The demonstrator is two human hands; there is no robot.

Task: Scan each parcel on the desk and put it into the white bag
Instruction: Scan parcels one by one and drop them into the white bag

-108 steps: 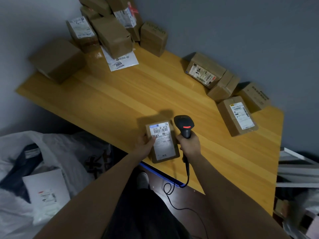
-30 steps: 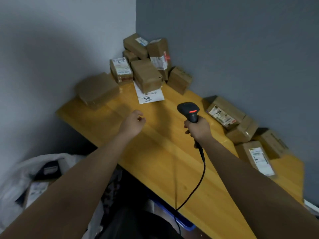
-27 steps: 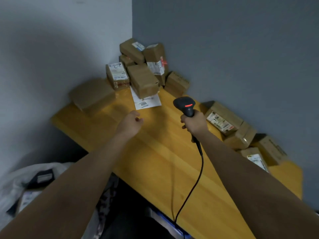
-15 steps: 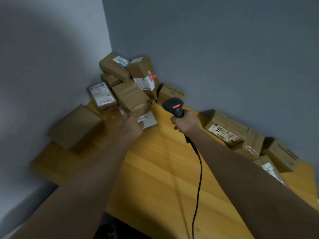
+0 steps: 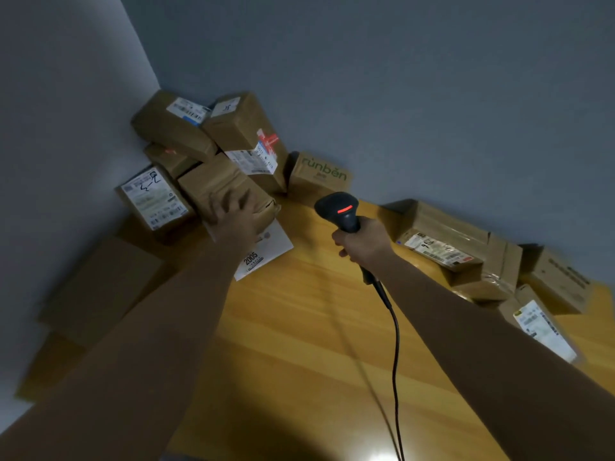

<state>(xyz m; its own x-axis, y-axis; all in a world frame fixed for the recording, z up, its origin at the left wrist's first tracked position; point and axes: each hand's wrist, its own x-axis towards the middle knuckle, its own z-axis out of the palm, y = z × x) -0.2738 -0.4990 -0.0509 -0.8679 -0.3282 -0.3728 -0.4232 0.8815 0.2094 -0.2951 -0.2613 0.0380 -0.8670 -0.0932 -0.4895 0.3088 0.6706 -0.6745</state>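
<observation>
A pile of brown cardboard parcels fills the far left corner of the wooden desk [image 5: 316, 327]. My left hand [image 5: 238, 221] reaches into the pile and grips the near end of a plain brown parcel [image 5: 226, 181], fingers spread over its top. That parcel lies on a flat white envelope [image 5: 266, 251] marked 2005. My right hand [image 5: 361, 241] holds a black barcode scanner [image 5: 337, 207] upright above the desk, its red light lit and its cable hanging down. The white bag is out of view.
A labelled parcel [image 5: 151, 197] leans left of the gripped one, and a box printed "runben" [image 5: 321, 173] stands behind the scanner. Several more parcels [image 5: 442, 234] line the grey wall on the right. A flat brown box [image 5: 100, 287] lies at the desk's left edge.
The earlier parcel has left my left hand. My view swung up from the bag to the corner pile, and my left hand reached forward onto the plain brown parcel. The scanner stayed in my right hand.
</observation>
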